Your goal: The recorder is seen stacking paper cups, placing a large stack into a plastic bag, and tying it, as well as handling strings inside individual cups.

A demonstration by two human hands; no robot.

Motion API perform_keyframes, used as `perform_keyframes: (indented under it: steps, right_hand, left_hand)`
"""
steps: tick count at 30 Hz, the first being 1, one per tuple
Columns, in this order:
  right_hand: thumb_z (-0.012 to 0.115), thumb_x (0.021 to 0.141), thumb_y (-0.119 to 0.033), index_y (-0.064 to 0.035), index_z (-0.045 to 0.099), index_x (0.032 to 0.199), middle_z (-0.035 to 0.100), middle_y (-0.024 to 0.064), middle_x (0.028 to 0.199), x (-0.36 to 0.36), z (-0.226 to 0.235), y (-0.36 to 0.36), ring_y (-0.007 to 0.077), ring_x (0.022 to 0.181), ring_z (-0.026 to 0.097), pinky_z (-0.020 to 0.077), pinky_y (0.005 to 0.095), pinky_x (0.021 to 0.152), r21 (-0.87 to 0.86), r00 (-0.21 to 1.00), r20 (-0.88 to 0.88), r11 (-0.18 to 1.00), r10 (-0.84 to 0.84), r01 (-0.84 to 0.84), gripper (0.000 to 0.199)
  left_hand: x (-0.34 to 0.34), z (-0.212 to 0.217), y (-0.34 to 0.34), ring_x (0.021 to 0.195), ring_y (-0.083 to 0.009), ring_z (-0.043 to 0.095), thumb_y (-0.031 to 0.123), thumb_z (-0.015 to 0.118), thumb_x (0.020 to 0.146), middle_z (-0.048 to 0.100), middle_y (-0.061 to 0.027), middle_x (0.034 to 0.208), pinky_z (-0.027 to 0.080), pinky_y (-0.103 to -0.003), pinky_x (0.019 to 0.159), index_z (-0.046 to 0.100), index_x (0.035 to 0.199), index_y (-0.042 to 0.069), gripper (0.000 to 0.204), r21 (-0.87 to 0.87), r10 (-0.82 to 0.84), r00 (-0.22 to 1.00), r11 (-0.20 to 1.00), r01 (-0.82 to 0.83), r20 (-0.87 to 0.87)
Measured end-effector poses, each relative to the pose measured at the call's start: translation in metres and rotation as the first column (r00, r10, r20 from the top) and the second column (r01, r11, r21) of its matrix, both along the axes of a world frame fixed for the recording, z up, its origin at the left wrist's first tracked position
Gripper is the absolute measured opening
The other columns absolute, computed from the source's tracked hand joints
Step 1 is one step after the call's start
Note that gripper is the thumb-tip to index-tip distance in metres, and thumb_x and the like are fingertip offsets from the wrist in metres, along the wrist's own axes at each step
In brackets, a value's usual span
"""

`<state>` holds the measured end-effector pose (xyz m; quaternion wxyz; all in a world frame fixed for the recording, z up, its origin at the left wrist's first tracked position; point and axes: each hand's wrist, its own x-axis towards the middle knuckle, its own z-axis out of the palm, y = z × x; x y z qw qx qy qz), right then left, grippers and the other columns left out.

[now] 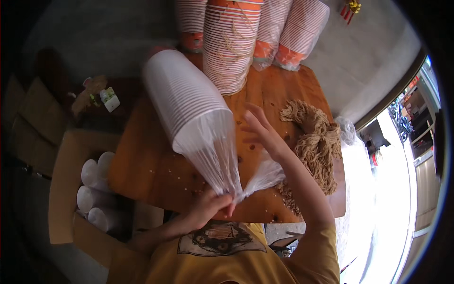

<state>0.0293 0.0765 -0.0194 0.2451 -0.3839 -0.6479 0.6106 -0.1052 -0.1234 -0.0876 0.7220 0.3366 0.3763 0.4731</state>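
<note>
A long stack of white plastic cups point(182, 94) lies tilted on the wooden table point(151, 161), wrapped in a clear plastic bag point(215, 156). My left hand point(213, 206) pinches the gathered, twisted neck of that bag near the table's front edge. My right hand point(260, 132) hovers just right of the stack with its fingers spread, its palm beside the loose end of the bag point(265, 175); whether it touches the plastic I cannot tell.
Several stacks of orange-and-white striped paper cups point(231, 42) stand at the table's far edge. A heap of tan string point(317, 142) lies at the right. A cardboard box point(71, 189) with more white cup stacks sits on the floor at the left.
</note>
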Motion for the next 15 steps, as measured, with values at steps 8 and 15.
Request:
perform_keyframes:
  steps: [8, 15]
  right_hand:
    - [0.066, 0.085, -0.043, -0.0168, 0.036, 0.139, 0.042, 0.0098, 0.140, -0.049, -0.032, 0.050, 0.0235, 0.121, 0.046, 0.0462, 0.0404, 0.088, 0.178, 0.949, 0.129, 0.935, 0.287, -0.306, 0.067]
    - [0.053, 0.081, -0.071, -0.0176, 0.021, 0.149, 0.033, 0.0084, 0.147, -0.121, -0.033, 0.078, 0.0303, 0.136, 0.032, 0.0432, 0.0487, 0.097, -0.312, 0.973, -0.010, 0.924, 0.231, -0.222, 0.092]
  left_hand:
    - [-0.188, 0.039, -0.046, 0.079, -0.0162, 0.065, 0.028, 0.048, 0.099, 0.067, -0.0085, 0.084, 0.052, -0.030, 0.074, 0.066, 0.100, 0.002, 0.031, 0.217, -0.169, 0.776, 0.905, 0.367, -0.608]
    - [-0.285, 0.018, 0.120, 0.121, -0.0279, 0.048, 0.083, 0.046, 0.074, 0.049, -0.0135, 0.136, 0.040, -0.045, 0.100, 0.042, 0.141, 0.010, 0.099, -0.023, 0.539, 0.828, 0.836, -0.548, -0.155]
